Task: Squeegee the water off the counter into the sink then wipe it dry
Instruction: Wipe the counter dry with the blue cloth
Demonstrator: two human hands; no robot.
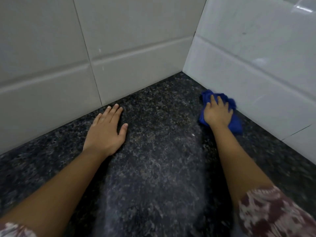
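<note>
The counter (153, 159) is dark speckled granite that runs into a tiled corner. My right hand (218, 113) presses flat on a bunched blue cloth (236, 124) at the right, close to the foot of the right wall. The cloth is blurred. My left hand (106, 132) lies palm down on the bare stone near the back wall, fingers spread, holding nothing. A paler, dull patch covers the middle of the counter between my arms. No squeegee and no sink are in view.
White tiled walls (130, 40) meet in a corner at the back, with the right wall (256, 57) close beside the cloth. My patterned sleeves show at the bottom corners.
</note>
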